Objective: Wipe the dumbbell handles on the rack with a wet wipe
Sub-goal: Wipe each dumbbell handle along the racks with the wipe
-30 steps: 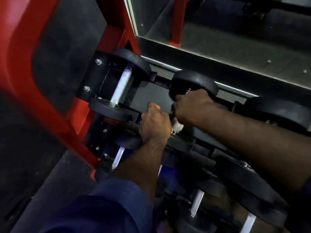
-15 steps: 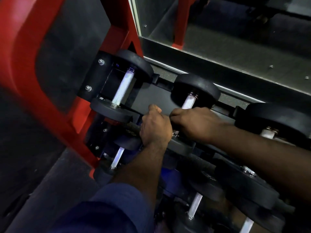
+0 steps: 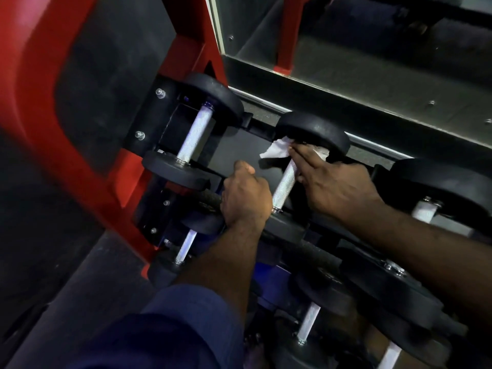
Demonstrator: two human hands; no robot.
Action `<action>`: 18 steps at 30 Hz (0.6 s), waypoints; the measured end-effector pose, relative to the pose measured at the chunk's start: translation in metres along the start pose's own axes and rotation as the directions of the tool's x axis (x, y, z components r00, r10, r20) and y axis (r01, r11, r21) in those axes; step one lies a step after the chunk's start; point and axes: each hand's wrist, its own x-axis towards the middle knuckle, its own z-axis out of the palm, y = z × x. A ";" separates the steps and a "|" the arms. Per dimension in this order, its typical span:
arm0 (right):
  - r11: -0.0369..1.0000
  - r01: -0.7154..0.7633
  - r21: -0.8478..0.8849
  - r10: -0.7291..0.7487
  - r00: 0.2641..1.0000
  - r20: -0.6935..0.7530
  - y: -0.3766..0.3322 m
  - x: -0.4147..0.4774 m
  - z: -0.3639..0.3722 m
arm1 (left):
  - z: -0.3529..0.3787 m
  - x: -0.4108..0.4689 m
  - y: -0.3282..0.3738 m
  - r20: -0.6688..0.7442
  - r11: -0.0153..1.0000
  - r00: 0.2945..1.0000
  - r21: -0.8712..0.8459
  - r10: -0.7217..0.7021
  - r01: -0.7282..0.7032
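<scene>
The rack point(image 3: 87, 161), red-framed with black shelves, stands against a mirror point(image 3: 372, 62). Its tiers tilt toward the person, which I take to be why every dumbbell lies with one head toward the mirror and one toward the front, handle bared between them and easy to reach from above.

Three dumbbells show on the top tier. The left dumbbell point(image 3: 195, 137) and the right dumbbell point(image 3: 423, 210) sit untouched in their cradles. The middle dumbbell point(image 3: 314, 131), between them, is the one being worked on. More dumbbells lie on the lower tier point(image 3: 308, 322), partly hidden by the arms.

The left hand point(image 3: 245, 198) is curled in a fist around a dark front rail point(image 3: 209, 201) just beside the middle handle point(image 3: 285, 185). It holds no cloth, so it probably serves to brace the body while leaning over.

The right hand point(image 3: 330, 182) reaches in from the right, its fingers point(image 3: 300, 158) lying nearly straight and pressing down rather than clenching. The thumb is not clear.

Under those fingers is the wet wipe point(image 3: 277, 150), crumpled at the far end of the middle handle, where it meets the far head. A loose corner sticks out to the left. The knurled metal below it is bare, which suggests the stroke sits at the top of its travel.
</scene>
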 end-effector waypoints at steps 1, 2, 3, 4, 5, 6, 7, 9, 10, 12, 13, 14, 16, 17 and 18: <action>1.000 0.004 0.001 -0.004 1.000 0.002 -0.003 0.006 -0.003 | 0.000 0.000 0.000 0.000 1.000 1.000 -0.002 0.000 0.000; 1.000 0.015 -0.008 -0.015 1.000 0.000 -0.005 0.012 -0.007 | 0.000 0.000 0.000 -0.001 1.000 1.000 -0.002 0.000 0.000; 0.999 0.028 -0.022 -0.028 1.000 0.005 -0.006 0.016 -0.014 | 0.000 -0.001 0.001 -0.002 1.000 1.000 0.000 0.000 0.000; 0.999 0.038 -0.031 -0.037 0.999 0.011 -0.005 0.019 -0.021 | 0.000 -0.002 0.002 -0.003 1.000 1.000 0.005 0.003 -0.003; 0.998 0.044 -0.035 -0.043 0.999 0.033 -0.003 0.020 -0.027 | 0.000 -0.003 0.002 -0.002 1.000 1.000 0.013 0.002 -0.002; 0.998 0.047 -0.030 -0.045 0.998 0.043 -0.001 0.017 -0.029 | 0.001 -0.003 0.002 -0.003 1.000 1.000 0.019 0.003 -0.003; 0.998 0.052 -0.037 -0.050 0.997 0.052 0.001 0.014 -0.030 | 0.001 -0.003 0.002 -0.004 1.000 1.000 0.020 0.006 -0.006; 0.995 0.069 -0.071 -0.064 0.995 0.071 0.003 0.013 -0.029 | 0.001 -0.002 0.002 -0.005 1.000 1.000 0.022 0.006 -0.006; 0.994 0.076 -0.081 -0.070 0.995 0.075 0.002 0.017 -0.026 | 0.000 -0.001 0.002 -0.007 1.000 1.000 0.020 0.006 -0.005; 0.993 0.076 -0.088 -0.068 0.994 0.089 -0.005 0.030 -0.023 | 0.001 -0.001 0.000 -0.011 1.000 1.000 0.015 0.008 -0.008; 0.993 0.071 -0.095 -0.061 0.993 0.102 -0.009 0.036 -0.022 | 0.002 -0.001 0.000 -0.013 1.000 1.000 0.015 0.011 -0.011; 0.994 0.061 -0.094 -0.051 0.993 0.107 -0.012 0.039 -0.021 | 0.002 -0.001 0.001 -0.012 1.000 1.000 0.018 0.015 -0.015; 0.996 0.032 -0.081 -0.025 0.996 0.091 -0.018 0.034 -0.019 | 0.002 -0.001 0.001 -0.011 1.000 1.000 0.020 0.008 -0.008; 0.997 0.011 -0.071 -0.006 0.997 0.074 -0.016 0.026 -0.017 | 0.002 0.000 0.002 -0.011 1.000 1.000 0.017 0.006 -0.006; 0.999 -0.003 -0.054 0.006 0.999 0.054 -0.014 0.018 -0.016 | 0.001 0.000 0.002 -0.010 1.000 1.000 0.016 0.004 -0.003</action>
